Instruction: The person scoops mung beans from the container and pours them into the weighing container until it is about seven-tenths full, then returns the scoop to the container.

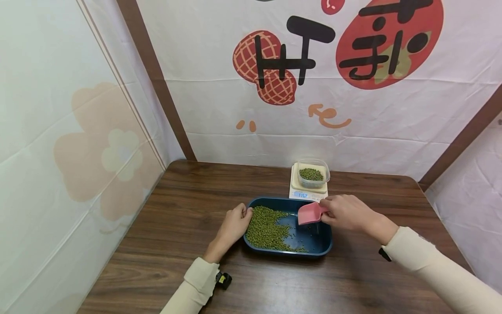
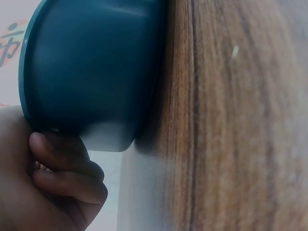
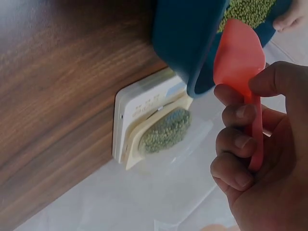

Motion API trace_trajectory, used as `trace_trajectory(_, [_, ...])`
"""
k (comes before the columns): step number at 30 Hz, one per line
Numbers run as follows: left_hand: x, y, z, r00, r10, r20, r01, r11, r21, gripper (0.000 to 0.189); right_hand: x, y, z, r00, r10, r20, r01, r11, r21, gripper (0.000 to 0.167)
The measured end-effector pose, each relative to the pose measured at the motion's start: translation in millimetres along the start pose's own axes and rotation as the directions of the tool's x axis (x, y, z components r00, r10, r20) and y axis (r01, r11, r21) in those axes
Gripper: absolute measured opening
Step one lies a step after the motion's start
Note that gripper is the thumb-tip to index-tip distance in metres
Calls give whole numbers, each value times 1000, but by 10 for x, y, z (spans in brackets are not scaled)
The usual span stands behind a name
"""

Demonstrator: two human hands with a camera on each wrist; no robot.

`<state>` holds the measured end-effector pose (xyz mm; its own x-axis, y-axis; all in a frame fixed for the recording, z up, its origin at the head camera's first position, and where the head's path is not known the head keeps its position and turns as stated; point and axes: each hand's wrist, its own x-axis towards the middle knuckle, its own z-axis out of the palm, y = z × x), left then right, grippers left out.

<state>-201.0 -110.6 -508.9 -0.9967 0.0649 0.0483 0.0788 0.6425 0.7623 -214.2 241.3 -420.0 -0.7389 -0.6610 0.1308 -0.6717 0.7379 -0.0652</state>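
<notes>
A dark blue tray holds green mung beans, heaped toward its left side and thinly scattered on the right. My left hand grips the left end of the tray, thumb at the rim; its curled fingers show against the outer wall in the left wrist view. My right hand holds a pink scoop by its handle over the right part of the tray. In the right wrist view, several fingers wrap the handle and the thumb presses near the scoop's bowl. The scoop's inside looks bare in the head view.
Behind the tray stands a white kitchen scale with a lit display. On it sits a clear plastic container with mung beans inside. The brown wooden table meets a printed cloth wall at the back and another cloth at the left.
</notes>
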Motion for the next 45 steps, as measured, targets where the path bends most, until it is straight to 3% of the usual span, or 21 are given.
trace_trajectory(2, [17, -96, 31, 998, 53, -16, -54, 998, -16, 39, -4, -25, 13, 1000, 1, 13, -1, 1000, 10, 23])
trace_trajectory(5, [16, -102, 35, 997, 75, -26, -75, 997, -23, 39, -6, -49, 33, 999, 7, 38, -8, 1000, 25, 24])
trace_trajectory(8, [21, -101, 35, 998, 60, -20, -61, 998, -24, 39, -11, -64, 60, 998, 12, 58, -13, 1000, 28, 22])
trace_trajectory(9, [1, -14, 6, 1000, 20, -9, -20, 1000, -14, 38, -12, -68, 69, 998, 12, 63, -14, 1000, 27, 21])
trace_trajectory(14, [8, -7, 2, 1000, -11, 6, 11, 1000, -3, 38, -18, -74, 100, 998, 1, 68, -2, 1000, 20, 18])
trace_trajectory(28, [3, -14, 6, 1000, -5, 2, 5, 1000, 1, 38, 17, -96, 188, 994, -69, 85, 65, 997, 45, 19])
trace_trajectory(45, [4, 1, 0, 1000, -9, 9, 9, 1000, -7, 38, 195, -127, 176, 987, -91, 129, 84, 994, 64, 20])
